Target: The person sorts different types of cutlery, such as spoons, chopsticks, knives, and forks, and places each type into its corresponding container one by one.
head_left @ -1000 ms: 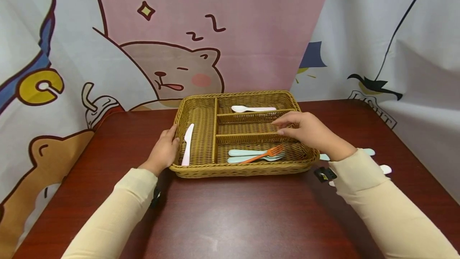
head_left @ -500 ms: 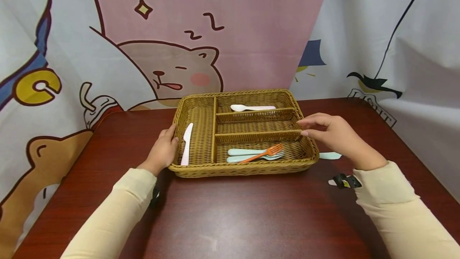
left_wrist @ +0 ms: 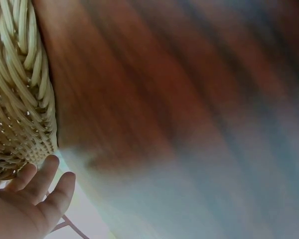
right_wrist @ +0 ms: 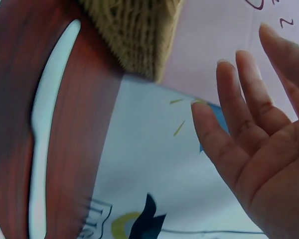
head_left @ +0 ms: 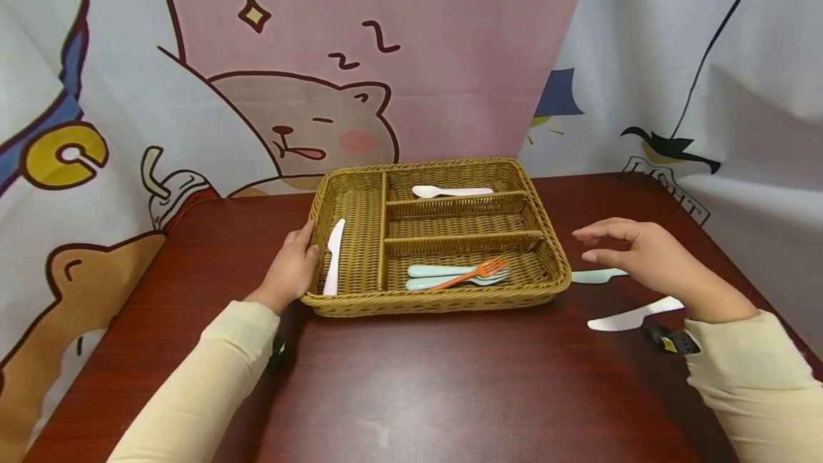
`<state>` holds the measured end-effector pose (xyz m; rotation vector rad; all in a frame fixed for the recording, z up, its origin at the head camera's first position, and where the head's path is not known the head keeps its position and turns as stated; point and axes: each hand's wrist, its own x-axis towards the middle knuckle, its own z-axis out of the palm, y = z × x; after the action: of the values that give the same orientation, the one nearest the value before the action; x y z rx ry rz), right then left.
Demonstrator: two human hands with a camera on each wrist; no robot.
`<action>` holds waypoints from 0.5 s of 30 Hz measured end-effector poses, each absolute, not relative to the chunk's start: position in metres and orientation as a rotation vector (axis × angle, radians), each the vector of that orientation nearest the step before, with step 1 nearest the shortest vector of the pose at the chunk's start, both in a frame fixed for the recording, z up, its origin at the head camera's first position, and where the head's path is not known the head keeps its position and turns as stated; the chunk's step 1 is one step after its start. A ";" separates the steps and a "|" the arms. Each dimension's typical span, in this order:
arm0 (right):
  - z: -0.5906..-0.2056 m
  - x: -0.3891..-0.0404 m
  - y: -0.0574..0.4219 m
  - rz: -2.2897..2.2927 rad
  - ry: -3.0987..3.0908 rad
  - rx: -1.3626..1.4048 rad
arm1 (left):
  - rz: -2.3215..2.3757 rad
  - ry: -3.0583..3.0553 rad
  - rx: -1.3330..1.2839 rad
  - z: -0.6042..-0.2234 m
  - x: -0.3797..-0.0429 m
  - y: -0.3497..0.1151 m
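Note:
My left hand (head_left: 291, 271) rests against the left side of a woven cutlery basket (head_left: 431, 304), its relaxed fingers (left_wrist: 42, 181) at the wicker in the left wrist view. Right of the basket, my right hand (head_left: 656, 263) hovers above the table with fingers apart, holding nothing. Nearest to it are a mint knife (head_left: 594, 276) beside the basket and a white knife (head_left: 633, 316) in front, both on the table. Inside the basket, a pale pink-white knife (head_left: 333, 263) lies in the left compartment and a spoon (head_left: 446, 192) in the back one. The front compartment has mint forks (head_left: 437, 271) with an orange fork (head_left: 472, 274) across them.
Dividers (head_left: 463, 240) split the basket's right part into three compartments; the middle one shows only bare wicker. The dark red table (head_left: 411, 384) ends at the back against a printed curtain (head_left: 476, 56). A black wrist strap (head_left: 671, 340) sits at the right cuff.
My right hand has drawn back from over the basket to the right, beyond its rim. The knives on the table show more fully now. The left hand has stayed at the basket.

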<state>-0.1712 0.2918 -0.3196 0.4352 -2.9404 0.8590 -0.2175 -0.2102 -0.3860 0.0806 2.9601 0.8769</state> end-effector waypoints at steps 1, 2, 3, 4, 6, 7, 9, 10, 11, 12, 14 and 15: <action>-0.322 -0.171 0.295 0.848 -2.937 0.444 | 0.878 2.963 0.081 -0.386 -0.217 -0.211; -0.324 -0.171 0.298 0.849 -2.931 0.457 | 0.882 2.964 0.082 -0.386 -0.217 -0.211; -0.326 -0.171 0.302 0.840 -2.923 0.464 | 0.885 2.963 0.082 -0.386 -0.217 -0.211; -0.329 -0.171 0.305 0.830 -2.923 0.465 | 0.885 2.964 0.085 -0.386 -0.217 -0.211; -0.333 -0.170 0.312 0.801 -2.927 0.463 | 0.889 2.965 0.088 -0.386 -0.217 -0.212; -0.336 -0.170 0.316 0.789 -2.932 0.460 | 0.888 2.967 0.093 -0.386 -0.217 -0.212; -0.340 -0.169 0.324 0.763 -2.948 0.445 | 0.883 2.967 0.093 -0.386 -0.217 -0.211; -0.341 -0.168 0.328 0.752 -2.961 0.443 | 0.881 2.967 0.094 -0.386 -0.217 -0.211; -0.343 -0.168 0.332 0.746 -2.973 0.444 | 0.878 2.965 0.092 -0.386 -0.217 -0.211; -0.345 -0.168 0.336 0.744 -2.992 0.444 | 0.875 2.962 0.090 -0.386 -0.217 -0.211; -0.348 -0.167 0.344 0.746 -3.026 0.440 | 0.873 2.961 0.086 -0.386 -0.217 -0.210; -0.350 -0.167 0.348 0.747 -3.037 0.439 | 0.871 2.961 0.085 -0.386 -0.217 -0.210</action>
<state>-0.1673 0.3478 -0.3497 0.4391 -3.0369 0.7475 -0.2168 -0.2105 -0.3857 0.0853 2.9608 0.8709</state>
